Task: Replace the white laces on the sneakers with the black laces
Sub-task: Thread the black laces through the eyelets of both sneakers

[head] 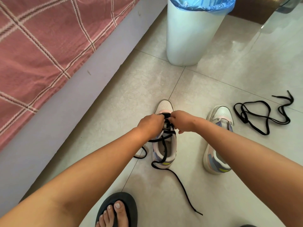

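Note:
Two white, pink and blue sneakers stand on the tiled floor. My left hand [151, 122] and my right hand [182, 120] meet over the front eyelets of the left sneaker [164, 105], each pinching the black lace [164, 150] threaded there. That lace crosses the tongue, and its loose ends trail over the heel and onto the floor toward me. The right sneaker [218, 115] stands unlaced to the right. A second black lace [262, 115] lies in loose loops on the floor further right.
A white bin [191, 35] with a blue liner stands behind the sneakers. A bed with a pink checked cover [44, 46] runs along the left. My foot in a dark sandal [117, 210] rests at the bottom.

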Demonstrator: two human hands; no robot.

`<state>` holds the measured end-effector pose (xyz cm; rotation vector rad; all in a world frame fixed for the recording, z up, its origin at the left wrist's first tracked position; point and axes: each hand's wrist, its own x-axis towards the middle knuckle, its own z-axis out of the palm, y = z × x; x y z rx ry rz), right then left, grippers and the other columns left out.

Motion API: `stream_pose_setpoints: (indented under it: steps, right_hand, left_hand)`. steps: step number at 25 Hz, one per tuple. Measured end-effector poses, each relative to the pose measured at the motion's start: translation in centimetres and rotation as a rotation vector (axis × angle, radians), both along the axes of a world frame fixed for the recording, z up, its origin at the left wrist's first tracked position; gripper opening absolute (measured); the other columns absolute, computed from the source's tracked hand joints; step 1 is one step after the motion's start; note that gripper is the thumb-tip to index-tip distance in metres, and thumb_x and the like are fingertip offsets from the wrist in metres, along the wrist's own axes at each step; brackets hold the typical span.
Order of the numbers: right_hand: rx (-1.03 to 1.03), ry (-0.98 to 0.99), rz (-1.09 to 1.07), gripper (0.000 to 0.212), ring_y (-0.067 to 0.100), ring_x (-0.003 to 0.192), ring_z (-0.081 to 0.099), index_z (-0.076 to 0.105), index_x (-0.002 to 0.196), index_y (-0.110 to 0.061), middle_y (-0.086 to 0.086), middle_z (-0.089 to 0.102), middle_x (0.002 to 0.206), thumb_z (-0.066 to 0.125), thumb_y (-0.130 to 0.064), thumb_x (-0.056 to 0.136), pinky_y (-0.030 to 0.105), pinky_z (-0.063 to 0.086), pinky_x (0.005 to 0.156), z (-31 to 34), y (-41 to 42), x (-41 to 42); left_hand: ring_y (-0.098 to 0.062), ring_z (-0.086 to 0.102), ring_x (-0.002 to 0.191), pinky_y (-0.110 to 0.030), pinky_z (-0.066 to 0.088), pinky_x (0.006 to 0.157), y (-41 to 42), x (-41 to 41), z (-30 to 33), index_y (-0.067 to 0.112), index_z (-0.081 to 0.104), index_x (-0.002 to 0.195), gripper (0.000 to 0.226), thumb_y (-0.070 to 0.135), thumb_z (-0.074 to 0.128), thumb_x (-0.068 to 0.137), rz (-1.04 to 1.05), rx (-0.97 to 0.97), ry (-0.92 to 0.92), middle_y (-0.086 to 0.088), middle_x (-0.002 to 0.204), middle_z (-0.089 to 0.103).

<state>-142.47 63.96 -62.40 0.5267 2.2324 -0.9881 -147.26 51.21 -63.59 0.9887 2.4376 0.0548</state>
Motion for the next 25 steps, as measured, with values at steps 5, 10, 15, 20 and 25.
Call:
stream_pose_setpoints:
  steps: [5, 10, 15, 20, 25]
  right_hand:
    - [-0.153, 0.232, -0.275, 0.031, 0.013, 0.061, 0.054, 0.045, 0.071, -0.011, 0.003, 0.052, 0.072, 0.036, -0.017, 0.101, 0.011, 0.042, 0.046, -1.5, -0.5, 2.3]
    - [-0.224, 0.191, -0.495, 0.028, 0.015, 0.066, 0.05, 0.048, 0.076, -0.012, 0.005, 0.053, 0.077, 0.037, -0.021, 0.1, 0.025, 0.045, 0.055, -2.1, -1.1, 1.5]
    - [0.118, 0.026, -0.106, 0.034, 0.018, 0.068, 0.051, 0.045, 0.079, -0.015, 0.0, 0.051, 0.075, 0.041, -0.044, 0.096, 0.027, 0.04, 0.053, -0.9, -0.9, 0.1]
    - [0.145, 0.07, -0.004, 0.033, 0.021, 0.073, 0.05, 0.046, 0.073, -0.015, 0.002, 0.051, 0.074, 0.036, -0.029, 0.1, 0.029, 0.039, 0.06, -0.8, -0.3, -0.6]
    - [-0.372, 0.285, -0.543, 0.03, 0.013, 0.055, 0.045, 0.048, 0.072, -0.011, 0.004, 0.048, 0.066, 0.041, -0.017, 0.101, 0.021, 0.043, 0.049, -2.2, -0.9, 2.2]
  left_hand:
    - [-0.031, 0.057, 0.083, -0.029, 0.035, 0.064, -2.6, 1.3, -1.1, 0.003, 0.055, 0.102, 0.025, 0.02, 0.038, 0.1, 0.225, 0.409, -0.111, -0.013, 0.089, 0.06]
    - [-0.025, 0.052, 0.073, -0.031, 0.03, 0.056, -2.2, 1.0, -1.1, 0.01, 0.052, 0.081, 0.029, 0.027, 0.037, 0.1, 0.442, 0.435, -0.187, -0.006, 0.076, 0.057]
    - [-0.018, 0.056, 0.063, -0.025, 0.041, 0.049, -0.6, -1.5, 0.1, 0.014, 0.051, 0.075, 0.035, 0.039, 0.041, 0.098, 0.534, 0.251, -0.466, -0.002, 0.067, 0.057]
    - [-0.016, 0.053, 0.061, -0.025, 0.044, 0.05, -0.3, -1.7, -0.1, 0.015, 0.043, 0.077, 0.024, 0.025, 0.042, 0.1, 0.566, 0.313, -0.586, -0.003, 0.072, 0.054]
    - [-0.015, 0.051, 0.06, -0.029, 0.05, 0.058, -1.3, 0.4, -1.7, 0.013, 0.047, 0.082, 0.022, 0.021, 0.04, 0.101, 0.854, 0.623, -0.69, -0.005, 0.077, 0.056]
